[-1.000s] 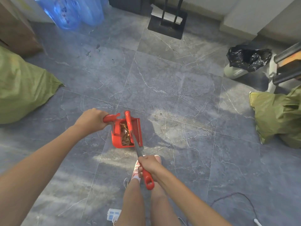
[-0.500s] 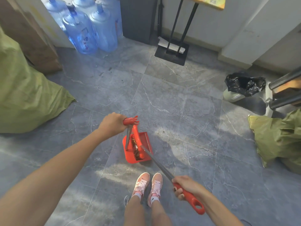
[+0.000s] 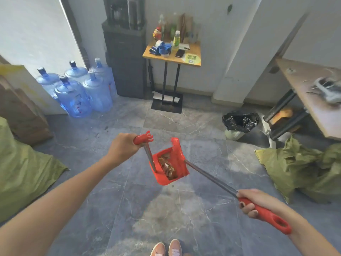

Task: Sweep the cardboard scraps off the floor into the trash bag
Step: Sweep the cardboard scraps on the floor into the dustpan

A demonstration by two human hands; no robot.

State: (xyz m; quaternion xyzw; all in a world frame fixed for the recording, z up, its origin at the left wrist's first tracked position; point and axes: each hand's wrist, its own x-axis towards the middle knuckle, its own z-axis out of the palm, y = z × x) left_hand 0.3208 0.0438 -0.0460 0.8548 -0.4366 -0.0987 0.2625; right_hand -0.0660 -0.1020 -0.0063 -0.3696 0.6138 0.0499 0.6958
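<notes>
My left hand [image 3: 122,147] grips the red top of the dustpan's metal handle. The red dustpan [image 3: 182,171] hangs lifted above the grey floor and holds brown cardboard scraps [image 3: 168,168]. My right hand [image 3: 253,201] grips the red handle of the broom [image 3: 210,179], whose red head rests inside the pan against the scraps. A bin lined with a black trash bag [image 3: 239,121] stands open on the floor at the far right, well beyond the pan.
Green sacks lie at the left [image 3: 22,172] and right [image 3: 302,167]. Several blue water bottles [image 3: 81,93] stand at the back left by a dark cabinet [image 3: 125,61]. A small side table [image 3: 172,58] and a workbench [image 3: 310,95] line the back and right.
The dustpan has risen off the floor with the scraps inside. My right hand has swung out to the right along the broom handle. My view has tilted up towards the wall.
</notes>
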